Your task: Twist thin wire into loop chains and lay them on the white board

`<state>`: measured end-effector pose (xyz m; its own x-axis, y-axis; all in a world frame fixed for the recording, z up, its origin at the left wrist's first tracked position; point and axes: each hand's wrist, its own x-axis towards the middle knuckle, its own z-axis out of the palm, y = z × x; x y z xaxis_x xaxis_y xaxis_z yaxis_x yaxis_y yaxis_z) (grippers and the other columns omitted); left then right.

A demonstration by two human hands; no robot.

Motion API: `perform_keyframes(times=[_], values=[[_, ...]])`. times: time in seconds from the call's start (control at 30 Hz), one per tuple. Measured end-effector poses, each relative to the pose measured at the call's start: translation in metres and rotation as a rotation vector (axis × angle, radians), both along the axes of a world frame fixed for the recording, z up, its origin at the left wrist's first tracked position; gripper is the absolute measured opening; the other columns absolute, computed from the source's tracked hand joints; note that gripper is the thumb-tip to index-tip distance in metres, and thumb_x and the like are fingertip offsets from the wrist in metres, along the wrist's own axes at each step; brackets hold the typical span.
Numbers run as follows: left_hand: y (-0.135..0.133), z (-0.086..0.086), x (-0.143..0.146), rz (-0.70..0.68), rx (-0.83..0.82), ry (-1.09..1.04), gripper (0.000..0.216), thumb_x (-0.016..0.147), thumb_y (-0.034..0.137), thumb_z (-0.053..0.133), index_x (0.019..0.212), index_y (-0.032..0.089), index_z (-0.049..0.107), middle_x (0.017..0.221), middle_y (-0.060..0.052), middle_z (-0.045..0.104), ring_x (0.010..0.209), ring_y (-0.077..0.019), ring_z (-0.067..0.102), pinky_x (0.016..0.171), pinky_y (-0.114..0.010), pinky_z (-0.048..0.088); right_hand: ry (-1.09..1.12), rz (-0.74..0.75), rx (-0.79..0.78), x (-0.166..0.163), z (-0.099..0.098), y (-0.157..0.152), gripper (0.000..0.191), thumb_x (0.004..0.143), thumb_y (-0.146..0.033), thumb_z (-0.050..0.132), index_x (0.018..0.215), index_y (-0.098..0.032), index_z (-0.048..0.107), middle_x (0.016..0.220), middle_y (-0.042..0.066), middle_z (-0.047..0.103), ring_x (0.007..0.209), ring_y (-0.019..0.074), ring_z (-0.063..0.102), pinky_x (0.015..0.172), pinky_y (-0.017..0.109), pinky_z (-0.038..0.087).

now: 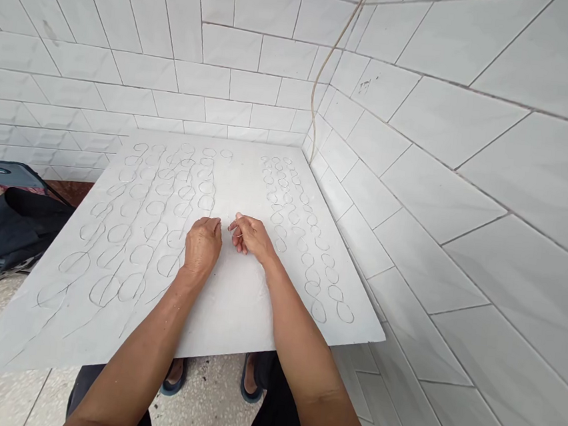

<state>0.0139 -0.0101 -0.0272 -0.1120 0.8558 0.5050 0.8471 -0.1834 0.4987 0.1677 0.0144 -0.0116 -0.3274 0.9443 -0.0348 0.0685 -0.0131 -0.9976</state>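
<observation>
A small loop of thin wire [229, 228] shows at the fingertips of my right hand [254, 237], which is closed in a pinch around it. Just left of it, my left hand [203, 242] has its thumb and fingers pressed together. What those fingertips grip is too small to make out. Both hands are over the middle of a white board [226, 315]. On the board's left side lie rows of thin wire rings [139, 191], several along long straight lines. Smaller wire loops [322, 243], some joined in figure eights, are spread along the right side.
White tiled walls [255, 90] meet behind the board, and one runs close along its right edge. A pale cable [315, 95] hangs in the corner. At left stands a folding chair [4, 172] with dark cloth [4, 223]. My sandalled feet [175, 373] are below the front edge.
</observation>
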Motion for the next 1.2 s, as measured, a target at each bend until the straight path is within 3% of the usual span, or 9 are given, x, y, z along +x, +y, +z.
perform_keyframes(times=[0.13, 0.23, 0.3, 0.47, 0.57, 0.8, 1.0, 1.2], values=[[-0.003, 0.005, 0.003, -0.036, -0.005, -0.127, 0.029, 0.094, 0.019, 0.049, 0.111, 0.016, 0.072, 0.091, -0.01, 0.07, 0.078, -0.02, 0.062, 0.073, -0.032, 0.046, 0.009, -0.003, -0.001, -0.003, -0.003, 0.001, 0.045, 0.097, -0.06, 0.049, 0.082, -0.019, 0.06, 0.055, -0.003, 0.051, 0.041, 0.009, 0.045, 0.039, 0.022, 0.034], [-0.007, 0.012, 0.006, -0.058, -0.034, -0.278, 0.043, 0.093, 0.017, 0.05, 0.135, 0.02, 0.059, 0.106, -0.009, 0.071, 0.079, -0.0174, 0.064, 0.073, -0.031, 0.05, 0.057, -0.035, 0.032, -0.004, -0.005, 0.002, 0.044, 0.098, -0.06, 0.048, 0.081, -0.02, 0.058, 0.053, -0.004, 0.049, 0.041, 0.0089, 0.043, 0.038, 0.021, 0.033], [-0.009, 0.017, 0.007, -0.041, -0.044, -0.402, 0.048, 0.093, 0.018, 0.05, 0.141, 0.021, 0.051, 0.112, -0.008, 0.07, 0.081, -0.0164, 0.066, 0.07, -0.029, 0.051, 0.086, -0.061, 0.049, -0.004, -0.005, 0.003, 0.045, 0.098, -0.061, 0.047, 0.081, -0.021, 0.056, 0.052, -0.005, 0.047, 0.04, 0.009, 0.043, 0.038, 0.021, 0.032], [-0.006, 0.021, 0.001, 0.014, -0.053, -0.644, 0.041, 0.099, 0.041, 0.047, 0.133, 0.019, 0.057, 0.116, -0.01, 0.068, 0.081, -0.0172, 0.069, 0.067, -0.03, 0.055, 0.089, -0.045, 0.082, -0.003, -0.001, 0.002, 0.046, 0.096, -0.063, 0.048, 0.08, -0.021, 0.055, 0.053, -0.005, 0.046, 0.042, 0.0094, 0.042, 0.039, 0.022, 0.031], [-0.003, 0.022, -0.003, 0.013, -0.08, -0.645, 0.043, 0.099, 0.049, 0.045, 0.124, 0.019, 0.064, 0.105, -0.009, 0.071, 0.078, -0.0181, 0.069, 0.065, -0.03, 0.054, 0.046, -0.031, 0.128, -0.003, 0.0, -0.001, 0.046, 0.094, -0.063, 0.052, 0.077, -0.021, 0.056, 0.054, -0.004, 0.046, 0.044, 0.0096, 0.043, 0.042, 0.023, 0.034], [-0.003, 0.019, -0.007, -0.055, -0.1, -0.429, 0.029, 0.097, 0.04, 0.05, 0.096, 0.02, 0.072, 0.079, -0.004, 0.07, 0.067, -0.0161, 0.064, 0.064, -0.028, 0.049, -0.059, -0.022, 0.176, -0.006, -0.002, -0.004, 0.045, 0.094, -0.061, 0.051, 0.078, -0.02, 0.062, 0.055, -0.004, 0.045, 0.048, 0.0103, 0.044, 0.047, 0.023, 0.036], [-0.003, 0.02, -0.003, -0.057, -0.193, -0.566, 0.025, 0.094, 0.038, 0.052, 0.086, 0.02, 0.068, 0.074, -0.002, 0.069, 0.057, -0.0137, 0.062, 0.055, -0.026, 0.048, -0.008, 0.03, 0.051, -0.005, 0.002, -0.005, 0.031, 0.088, -0.051, 0.063, 0.082, -0.02, 0.061, 0.064, -0.004, 0.046, 0.05, 0.0088, 0.04, 0.045, 0.022, 0.031], [-0.01, 0.024, 0.007, -0.04, -0.209, -0.64, 0.02, 0.094, 0.035, 0.05, 0.087, 0.019, 0.06, 0.073, -0.003, 0.069, 0.055, -0.0138, 0.062, 0.053, -0.025, 0.048, 0.012, -0.029, 0.156, -0.01, -0.003, -0.003, 0.025, 0.089, -0.043, 0.059, 0.079, -0.022, 0.055, 0.06, -0.006, 0.041, 0.05, 0.009, 0.033, 0.047, 0.022, 0.029]])
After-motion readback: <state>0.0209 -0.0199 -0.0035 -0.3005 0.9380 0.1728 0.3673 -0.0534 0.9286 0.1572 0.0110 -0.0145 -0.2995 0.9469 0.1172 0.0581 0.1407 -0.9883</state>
